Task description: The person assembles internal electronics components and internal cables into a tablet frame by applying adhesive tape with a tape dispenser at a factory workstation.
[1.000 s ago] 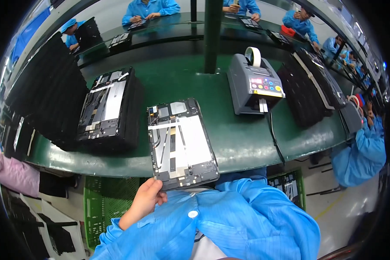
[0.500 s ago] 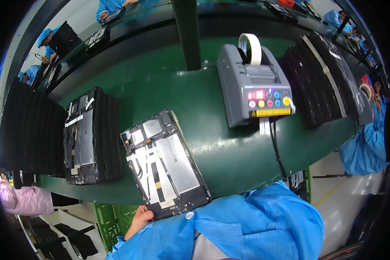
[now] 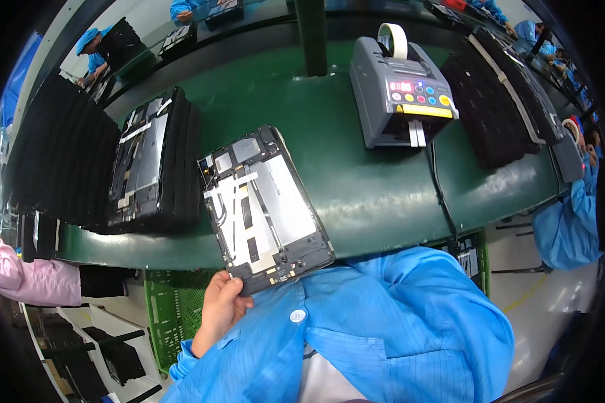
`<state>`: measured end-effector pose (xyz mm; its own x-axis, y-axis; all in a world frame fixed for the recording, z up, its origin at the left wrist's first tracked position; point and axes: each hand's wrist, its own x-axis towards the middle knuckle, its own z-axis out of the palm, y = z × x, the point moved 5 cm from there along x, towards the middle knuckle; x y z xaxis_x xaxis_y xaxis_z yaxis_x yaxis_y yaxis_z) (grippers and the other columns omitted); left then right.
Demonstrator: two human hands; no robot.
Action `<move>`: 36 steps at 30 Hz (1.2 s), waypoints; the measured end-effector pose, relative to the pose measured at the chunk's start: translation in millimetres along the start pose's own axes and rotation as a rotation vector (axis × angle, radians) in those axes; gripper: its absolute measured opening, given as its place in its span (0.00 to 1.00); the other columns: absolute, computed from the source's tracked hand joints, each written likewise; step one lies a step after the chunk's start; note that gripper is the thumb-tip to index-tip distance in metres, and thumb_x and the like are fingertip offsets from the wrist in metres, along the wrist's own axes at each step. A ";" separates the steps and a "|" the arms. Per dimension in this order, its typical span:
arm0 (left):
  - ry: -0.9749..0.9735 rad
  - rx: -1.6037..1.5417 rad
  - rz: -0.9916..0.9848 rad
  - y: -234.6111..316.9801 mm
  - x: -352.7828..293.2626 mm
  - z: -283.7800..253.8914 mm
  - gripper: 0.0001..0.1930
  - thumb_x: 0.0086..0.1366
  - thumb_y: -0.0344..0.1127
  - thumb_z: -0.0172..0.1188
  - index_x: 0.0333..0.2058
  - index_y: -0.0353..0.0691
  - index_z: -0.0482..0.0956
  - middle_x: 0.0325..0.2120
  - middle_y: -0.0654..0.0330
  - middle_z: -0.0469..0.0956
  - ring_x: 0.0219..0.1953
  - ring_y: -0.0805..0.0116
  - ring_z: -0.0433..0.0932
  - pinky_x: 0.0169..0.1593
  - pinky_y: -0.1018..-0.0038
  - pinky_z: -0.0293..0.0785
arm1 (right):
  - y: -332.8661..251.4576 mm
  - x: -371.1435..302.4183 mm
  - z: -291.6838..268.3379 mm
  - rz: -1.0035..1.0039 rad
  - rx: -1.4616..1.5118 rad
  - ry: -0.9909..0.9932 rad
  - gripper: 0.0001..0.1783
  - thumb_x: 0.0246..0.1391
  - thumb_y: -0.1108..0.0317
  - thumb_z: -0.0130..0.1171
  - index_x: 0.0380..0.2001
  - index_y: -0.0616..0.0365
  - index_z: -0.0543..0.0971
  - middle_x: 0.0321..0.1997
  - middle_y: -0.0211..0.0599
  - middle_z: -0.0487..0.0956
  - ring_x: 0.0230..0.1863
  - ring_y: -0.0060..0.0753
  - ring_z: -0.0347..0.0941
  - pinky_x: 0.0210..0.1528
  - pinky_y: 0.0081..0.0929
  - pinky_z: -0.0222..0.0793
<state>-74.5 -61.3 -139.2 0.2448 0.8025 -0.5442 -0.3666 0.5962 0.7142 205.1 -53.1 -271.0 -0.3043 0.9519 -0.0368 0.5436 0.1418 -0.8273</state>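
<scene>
My left hand (image 3: 223,302) grips the lower left corner of an opened tablet (image 3: 275,201), thumb on top, the other fingers partly hidden beneath. The tablet's inside faces up: silver battery panels, black flat cables, white strips and small circuit parts. It lies tilted at the front of the green table, its near edge against my blue smock (image 3: 356,316). No part of my right hand shows; only the right sleeve (image 3: 444,289) is visible. Farther right stands a grey tape dispenser (image 3: 403,94) with lit digits, coloured buttons, a roll of tape (image 3: 398,41) and two white strips (image 3: 417,133) hanging from its front.
Left on the green table (image 3: 356,221) stand a stack of opened tablets (image 3: 141,161) and tall black trays (image 3: 60,154). More black trays (image 3: 491,107) stand behind the dispenser's right side. A black cable (image 3: 438,181) runs to the front edge. Green crates (image 3: 168,309) sit below; co-workers (image 3: 33,269) are around.
My view has tilted, so the table and dispenser appear higher. More of my left hand shows at the tablet's corner, still holding it.
</scene>
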 end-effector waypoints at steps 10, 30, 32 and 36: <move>-0.060 0.328 0.246 21.5 -11.0 -4.3 0.31 0.56 0.17 0.53 0.60 0.34 0.58 0.44 0.51 0.72 0.33 0.70 0.76 0.21 0.80 0.76 | -75.4 -77.9 -47.3 0.168 0.439 0.274 0.14 0.52 0.69 0.57 0.43 0.61 0.76 0.38 0.41 0.79 0.40 0.34 0.75 0.45 0.28 0.70; -0.124 0.275 0.287 13.4 10.2 -6.9 0.32 0.52 0.19 0.53 0.58 0.30 0.59 0.25 0.61 0.73 0.24 0.81 0.69 0.28 0.85 0.65 | -101.8 -59.2 -160.0 0.099 0.856 0.772 0.11 0.61 0.62 0.47 0.37 0.58 0.71 0.33 0.35 0.76 0.27 0.25 0.74 0.29 0.16 0.66; -0.131 0.281 0.317 13.4 12.0 -6.4 0.31 0.50 0.19 0.52 0.57 0.30 0.60 0.25 0.61 0.74 0.25 0.81 0.70 0.30 0.85 0.65 | -97.1 -56.0 -158.7 0.096 0.904 0.715 0.13 0.61 0.61 0.45 0.39 0.59 0.70 0.35 0.36 0.76 0.29 0.26 0.74 0.30 0.16 0.67; -0.076 0.232 0.350 12.0 12.5 -2.2 0.31 0.49 0.19 0.51 0.56 0.29 0.61 0.25 0.61 0.74 0.25 0.81 0.70 0.30 0.85 0.66 | -103.5 -48.4 -158.5 0.064 0.918 0.658 0.22 0.61 0.55 0.41 0.45 0.64 0.68 0.38 0.42 0.76 0.32 0.33 0.76 0.32 0.21 0.70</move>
<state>-77.8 -44.2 -138.4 0.2096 0.9520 -0.2232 -0.2303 0.2699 0.9349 287.6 -70.8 -94.8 0.3217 0.9467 -0.0158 -0.3192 0.0927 -0.9431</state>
